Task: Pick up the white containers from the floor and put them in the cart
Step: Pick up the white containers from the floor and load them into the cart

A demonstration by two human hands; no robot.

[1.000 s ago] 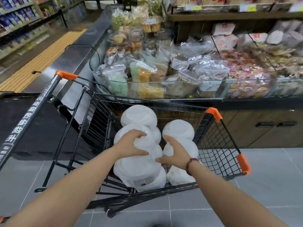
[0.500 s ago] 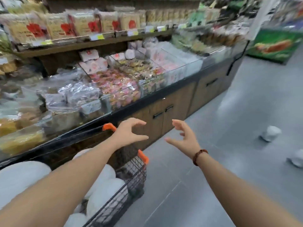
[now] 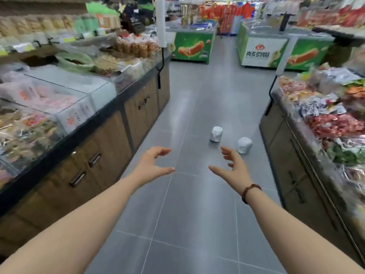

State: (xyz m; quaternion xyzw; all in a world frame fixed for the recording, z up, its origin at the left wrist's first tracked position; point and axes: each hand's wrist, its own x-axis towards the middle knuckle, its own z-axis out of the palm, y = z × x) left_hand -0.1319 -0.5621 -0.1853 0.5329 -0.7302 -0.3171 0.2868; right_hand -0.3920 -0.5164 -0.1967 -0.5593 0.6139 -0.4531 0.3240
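Observation:
Two white containers stand on the grey tiled floor of the aisle ahead: one (image 3: pixel 216 133) further off, the other (image 3: pixel 244 145) closer and to the right. My left hand (image 3: pixel 153 165) and my right hand (image 3: pixel 231 168) are stretched out in front of me, fingers spread and loosely curved, holding nothing. Both hands are well short of the containers; the right hand's fingertips overlap the nearer one only in the picture. A bead bracelet sits on my right wrist. The cart is out of view.
A food counter with wooden cabinet doors (image 3: pixel 110 139) lines the left side of the aisle. Another counter with packaged goods (image 3: pixel 316 135) lines the right. Green chest freezers (image 3: pixel 192 46) stand at the aisle's far end.
My hands left the containers stacked in the cart and came up empty. The view swung right, away from the cart, down the aisle to the two containers on the floor.

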